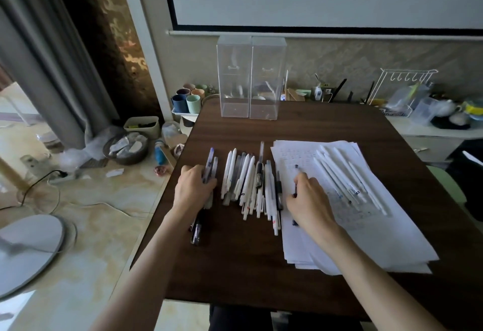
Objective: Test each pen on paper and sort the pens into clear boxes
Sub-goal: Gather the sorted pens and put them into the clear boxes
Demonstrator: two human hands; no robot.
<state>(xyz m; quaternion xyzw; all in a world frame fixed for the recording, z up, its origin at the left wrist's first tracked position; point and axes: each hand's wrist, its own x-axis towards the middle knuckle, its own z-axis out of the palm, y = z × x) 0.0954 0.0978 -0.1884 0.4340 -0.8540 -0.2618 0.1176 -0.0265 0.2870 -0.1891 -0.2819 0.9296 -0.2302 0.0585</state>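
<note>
A row of white and dark pens [251,184] lies across the middle of the dark wooden table [235,265]. My left hand [192,187] rests on a small bunch of clear pens [210,166] at the row's left end, fingers curled over them. My right hand [309,198] is closed around a dark pen [296,181] over the left edge of the stack of paper [379,231]. Several white pens [347,179] lie slantwise on the paper. Two tall clear boxes [249,77] stand side by side at the table's far edge.
Left of the table are coloured cups [188,99], a bowl [125,147], a cable and a fan base [28,249] on the floor. A white wire rack [403,90] and clutter fill a side surface at right. A projection screen hangs on the wall behind.
</note>
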